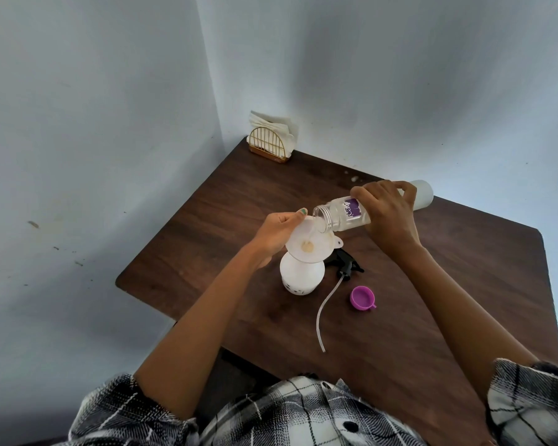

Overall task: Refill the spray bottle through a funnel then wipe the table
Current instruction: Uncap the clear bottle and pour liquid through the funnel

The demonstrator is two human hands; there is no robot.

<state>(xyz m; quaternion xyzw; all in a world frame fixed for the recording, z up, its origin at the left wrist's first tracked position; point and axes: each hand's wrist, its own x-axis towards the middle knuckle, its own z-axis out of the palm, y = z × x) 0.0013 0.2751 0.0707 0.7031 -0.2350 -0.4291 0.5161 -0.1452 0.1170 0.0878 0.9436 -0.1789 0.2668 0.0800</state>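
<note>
Two hands are seen over the dark wooden table (432,284). Near its middle the white spray bottle (302,275) is stood upright, and the white funnel (306,243) is seated in its neck. Above the funnel a clear refill bottle (339,214) is tilted and gripped by the right hand (387,214); liquid is being poured. The funnel rim is pinched by the left hand (276,235). Right of the spray bottle, the black trigger head (345,265) with tube and a purple cap (362,297) are laid

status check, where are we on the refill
Left hand steadies funnel on spray bottle. Right hand tips refill bottle, liquid pouring. Trigger head, purple cap lie aside, clear.
</note>
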